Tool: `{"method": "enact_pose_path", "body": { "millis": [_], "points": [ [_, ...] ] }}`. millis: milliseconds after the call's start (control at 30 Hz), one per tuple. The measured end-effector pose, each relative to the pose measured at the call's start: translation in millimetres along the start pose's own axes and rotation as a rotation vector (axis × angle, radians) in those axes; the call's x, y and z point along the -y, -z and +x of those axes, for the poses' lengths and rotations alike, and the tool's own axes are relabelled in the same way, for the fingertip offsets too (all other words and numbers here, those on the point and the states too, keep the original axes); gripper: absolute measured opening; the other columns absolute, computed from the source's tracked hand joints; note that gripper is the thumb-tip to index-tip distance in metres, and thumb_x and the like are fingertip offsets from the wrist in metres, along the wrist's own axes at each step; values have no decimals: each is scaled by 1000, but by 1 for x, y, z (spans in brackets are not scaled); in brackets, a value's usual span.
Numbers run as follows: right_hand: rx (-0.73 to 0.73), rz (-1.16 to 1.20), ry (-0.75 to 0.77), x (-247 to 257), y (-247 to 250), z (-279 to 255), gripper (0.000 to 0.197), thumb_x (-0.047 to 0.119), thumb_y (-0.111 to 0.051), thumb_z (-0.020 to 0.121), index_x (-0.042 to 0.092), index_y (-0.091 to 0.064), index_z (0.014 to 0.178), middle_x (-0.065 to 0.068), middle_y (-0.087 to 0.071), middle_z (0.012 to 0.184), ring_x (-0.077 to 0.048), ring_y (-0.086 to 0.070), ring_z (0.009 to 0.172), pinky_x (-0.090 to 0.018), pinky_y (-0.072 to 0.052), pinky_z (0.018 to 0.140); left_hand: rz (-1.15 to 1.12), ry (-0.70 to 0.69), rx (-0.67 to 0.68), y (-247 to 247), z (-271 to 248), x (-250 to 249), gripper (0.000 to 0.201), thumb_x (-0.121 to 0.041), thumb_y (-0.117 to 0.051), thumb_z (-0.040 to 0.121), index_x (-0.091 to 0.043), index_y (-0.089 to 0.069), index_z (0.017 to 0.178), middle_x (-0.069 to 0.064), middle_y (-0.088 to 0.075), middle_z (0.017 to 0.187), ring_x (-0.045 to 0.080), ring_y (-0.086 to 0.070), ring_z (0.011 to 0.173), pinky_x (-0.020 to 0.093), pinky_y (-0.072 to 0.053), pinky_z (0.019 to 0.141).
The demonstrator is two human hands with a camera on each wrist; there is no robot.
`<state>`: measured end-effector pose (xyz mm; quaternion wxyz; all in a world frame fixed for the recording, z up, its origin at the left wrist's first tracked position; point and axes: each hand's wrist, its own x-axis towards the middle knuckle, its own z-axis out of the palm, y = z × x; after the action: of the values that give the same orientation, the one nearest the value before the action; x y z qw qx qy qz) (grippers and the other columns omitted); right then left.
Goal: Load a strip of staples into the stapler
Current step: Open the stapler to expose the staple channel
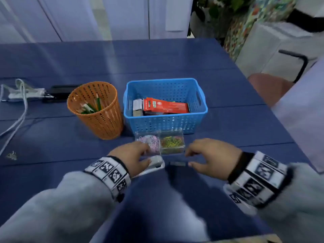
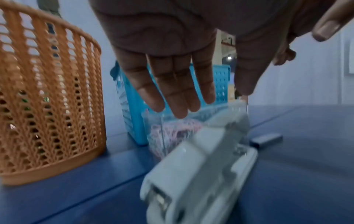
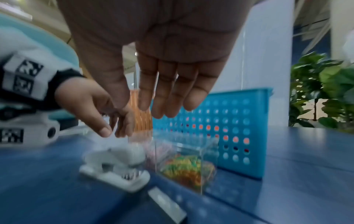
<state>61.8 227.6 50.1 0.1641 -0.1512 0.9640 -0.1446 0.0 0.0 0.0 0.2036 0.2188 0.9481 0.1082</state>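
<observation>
A white stapler (image 1: 155, 164) lies on the blue table, also seen in the left wrist view (image 2: 201, 166) and the right wrist view (image 3: 116, 166). A short grey strip of staples (image 1: 177, 163) lies flat just right of its nose, apart from it (image 2: 267, 139) (image 3: 166, 203). My left hand (image 1: 146, 155) hovers over the stapler with straight fingers (image 2: 178, 98) and holds nothing. My right hand (image 1: 190, 158) hangs open over the strip, its fingers (image 3: 168, 98) pointing down and clear of it.
Two clear boxes of paper clips, pink (image 1: 150, 142) and coloured (image 1: 172, 142), stand right behind the hands. Behind them are a blue basket (image 1: 164, 81) holding a red box (image 1: 164, 106) and an orange pencil basket (image 1: 96, 109). A power strip with cable (image 1: 22, 93) lies far left.
</observation>
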Motion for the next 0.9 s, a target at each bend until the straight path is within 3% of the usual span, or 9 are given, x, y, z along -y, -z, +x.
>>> {"method": "enact_pose_path", "body": {
  "millis": [133,300,533,633,767,900],
  "points": [
    [123,-69,-31,8,-36,46,32,25,-56,83,19,-56,114,-5,-60,122,-26,-53,113,-38,-47,91,121,42,130,-18,14,1,38,-43,-57,79,-24,-52,112,5,-59,121,28,-56,109,40,-50,91],
    [168,-104,-53,11,-72,77,33,24,-62,79,14,-57,110,-11,-64,116,-31,-58,106,-37,-49,85,143,45,124,-35,19,4,37,-38,-63,76,-26,-52,109,3,-63,115,28,-60,104,38,-51,84],
    [143,87,-101,17,-92,98,38,23,-69,72,20,-57,108,-7,-67,109,-28,-62,100,-33,-50,83,65,31,101,-40,21,6,35,-28,-59,81,-27,-52,114,4,-62,119,28,-59,107,37,-49,84],
    [177,107,-96,20,-96,102,39,21,-68,74,21,-57,111,-6,-68,110,-27,-61,101,-34,-50,85,-77,13,40,-38,13,9,28,-22,-60,78,-26,-54,106,4,-65,110,28,-60,101,32,-46,78],
    [206,72,-128,15,-102,104,28,24,-68,76,18,-64,103,-8,-69,105,-29,-63,96,-29,-46,75,-311,39,-74,-36,3,18,24,-20,-66,72,-26,-49,87,3,-61,88,25,-56,83,30,-44,71],
    [201,69,-103,13,-105,105,31,23,-68,78,16,-64,108,-8,-66,113,-28,-60,101,-33,-49,84,-510,31,-169,-28,-14,40,38,-10,-71,68,-34,-42,73,-2,-55,72,27,-55,75,35,-45,69]
  ]
}}
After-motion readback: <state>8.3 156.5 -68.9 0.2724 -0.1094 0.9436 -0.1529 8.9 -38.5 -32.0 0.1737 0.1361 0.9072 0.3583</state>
